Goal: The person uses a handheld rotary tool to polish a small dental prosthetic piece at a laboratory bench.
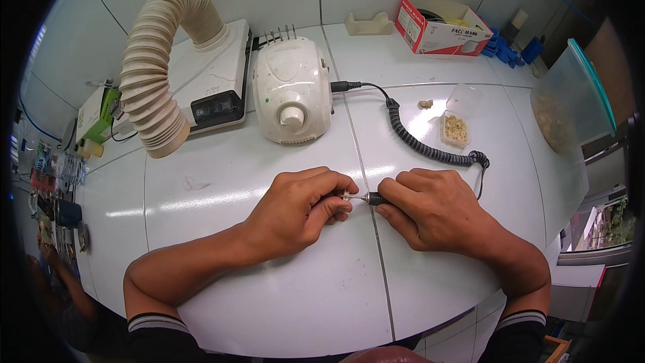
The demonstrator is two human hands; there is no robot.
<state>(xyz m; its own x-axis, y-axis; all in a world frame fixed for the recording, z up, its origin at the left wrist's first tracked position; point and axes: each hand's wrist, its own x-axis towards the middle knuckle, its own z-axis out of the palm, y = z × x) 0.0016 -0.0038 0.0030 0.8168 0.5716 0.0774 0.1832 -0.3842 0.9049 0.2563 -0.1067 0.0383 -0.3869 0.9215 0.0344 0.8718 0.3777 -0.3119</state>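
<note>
My right hand point(433, 212) grips a black rotary handpiece point(375, 199) with a thin metal bit point(356, 197) pointing left. At the bit's tip, my left hand point(306, 205) pinches a small pale piece point(345, 195), partly hidden by the fingers. A coiled black cord point(430, 148) links the handpiece to a white control unit point(292, 87) with a knob and several upright bits on top. Behind my right hand, a small clear box point(455, 128) holds pale little pieces, with a loose piece point(425, 103) beside it.
A ribbed hose point(144, 77) arches from a white machine point(201, 81) at back left. A mask box point(437, 27), blue gloves point(500, 48) and a clear lidded container point(564, 94) stand back right. A co-worker's arm point(67, 279) shows at far left among tools.
</note>
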